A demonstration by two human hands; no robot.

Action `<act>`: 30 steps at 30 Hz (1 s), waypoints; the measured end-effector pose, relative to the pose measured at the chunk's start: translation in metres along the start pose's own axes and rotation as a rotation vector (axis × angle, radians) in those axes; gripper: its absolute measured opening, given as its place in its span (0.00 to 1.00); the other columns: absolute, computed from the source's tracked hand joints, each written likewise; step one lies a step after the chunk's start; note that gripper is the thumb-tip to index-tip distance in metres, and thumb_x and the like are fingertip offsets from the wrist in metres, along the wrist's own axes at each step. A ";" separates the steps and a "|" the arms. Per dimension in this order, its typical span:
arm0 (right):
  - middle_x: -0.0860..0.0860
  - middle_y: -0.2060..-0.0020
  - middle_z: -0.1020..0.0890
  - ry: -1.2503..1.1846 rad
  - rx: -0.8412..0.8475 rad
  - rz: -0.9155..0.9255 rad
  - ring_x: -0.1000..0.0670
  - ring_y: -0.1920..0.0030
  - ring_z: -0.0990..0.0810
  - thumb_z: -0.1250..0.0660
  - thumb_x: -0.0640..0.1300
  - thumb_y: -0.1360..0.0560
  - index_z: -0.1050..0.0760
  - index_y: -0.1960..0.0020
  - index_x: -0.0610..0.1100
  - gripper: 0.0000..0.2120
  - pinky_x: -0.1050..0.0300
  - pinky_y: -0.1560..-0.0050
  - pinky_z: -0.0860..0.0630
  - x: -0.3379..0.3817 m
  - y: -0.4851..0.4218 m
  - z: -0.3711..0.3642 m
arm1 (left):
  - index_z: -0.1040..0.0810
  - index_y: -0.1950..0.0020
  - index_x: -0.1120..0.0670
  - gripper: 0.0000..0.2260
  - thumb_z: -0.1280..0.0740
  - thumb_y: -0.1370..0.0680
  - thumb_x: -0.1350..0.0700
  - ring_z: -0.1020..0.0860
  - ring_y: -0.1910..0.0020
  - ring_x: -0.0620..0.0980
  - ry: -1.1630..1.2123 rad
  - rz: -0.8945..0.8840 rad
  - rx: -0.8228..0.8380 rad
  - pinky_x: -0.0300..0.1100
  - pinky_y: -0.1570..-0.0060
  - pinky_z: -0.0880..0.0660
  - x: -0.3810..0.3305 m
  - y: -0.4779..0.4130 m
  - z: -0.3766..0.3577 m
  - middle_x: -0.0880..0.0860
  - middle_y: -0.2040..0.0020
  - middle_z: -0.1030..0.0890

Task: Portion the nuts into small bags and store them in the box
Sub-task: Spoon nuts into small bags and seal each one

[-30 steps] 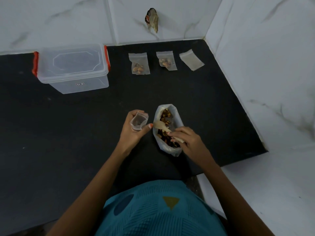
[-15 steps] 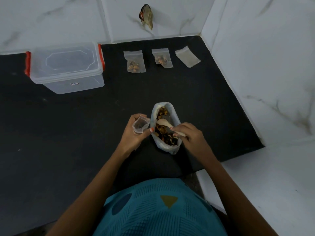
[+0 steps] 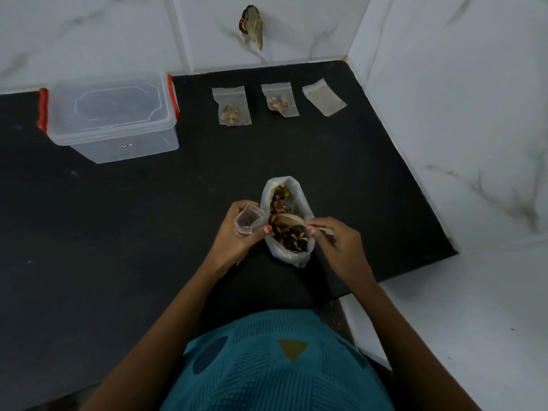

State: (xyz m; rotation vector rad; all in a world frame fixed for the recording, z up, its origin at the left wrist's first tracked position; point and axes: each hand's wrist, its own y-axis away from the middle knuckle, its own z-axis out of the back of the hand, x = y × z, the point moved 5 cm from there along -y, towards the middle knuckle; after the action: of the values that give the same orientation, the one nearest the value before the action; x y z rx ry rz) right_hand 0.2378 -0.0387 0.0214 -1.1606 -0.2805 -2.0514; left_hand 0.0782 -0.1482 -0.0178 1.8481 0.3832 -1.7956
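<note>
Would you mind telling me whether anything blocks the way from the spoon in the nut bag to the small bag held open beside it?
Nothing visible does: the left hand holds the small bag open beside the nut bag, where the right hand's spoon sits.

We're scooping nuts at the black counter point(image 3: 118, 232)
Our left hand point(image 3: 237, 232) holds a small bag point(image 3: 247, 222) open beside the nut bag point(image 3: 286, 221); our right hand point(image 3: 338, 241) dips the spoon point(image 3: 292, 221) in

Teal textured garment point(image 3: 278, 363), dark blue oval and mustard triangle print; forearms bare, no sleeves visible.
</note>
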 end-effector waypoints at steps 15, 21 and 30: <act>0.48 0.56 0.20 0.123 -0.101 -0.126 0.53 0.55 0.22 0.37 0.37 0.24 0.22 0.48 0.37 0.08 0.71 0.54 0.29 -0.005 0.003 0.005 | 0.30 0.44 0.50 0.18 0.29 0.29 0.62 0.25 0.48 0.38 -0.022 0.033 0.009 0.27 0.53 0.27 0.002 0.002 -0.003 0.48 0.46 0.25; 0.50 0.59 0.20 0.035 -0.102 -0.144 0.63 0.58 0.22 0.36 0.35 0.24 0.21 0.50 0.37 0.06 0.73 0.55 0.29 -0.003 -0.001 0.002 | 0.30 0.42 0.55 0.18 0.29 0.29 0.63 0.25 0.51 0.33 -0.015 0.039 0.014 0.27 0.53 0.27 0.004 0.001 -0.005 0.48 0.47 0.25; 0.53 0.67 0.22 -0.235 -0.166 -0.409 0.65 0.67 0.23 0.38 0.38 0.23 0.22 0.52 0.38 0.07 0.73 0.63 0.29 -0.014 -0.006 -0.004 | 0.30 0.41 0.56 0.18 0.29 0.29 0.62 0.24 0.48 0.36 0.012 0.057 0.033 0.30 0.50 0.26 0.009 0.001 -0.006 0.49 0.45 0.25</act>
State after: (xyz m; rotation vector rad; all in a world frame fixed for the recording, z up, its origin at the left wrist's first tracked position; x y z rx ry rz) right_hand 0.2358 -0.0297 0.0087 -1.5534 -0.5037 -2.3217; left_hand 0.0841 -0.1470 -0.0269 1.8741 0.3042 -1.7629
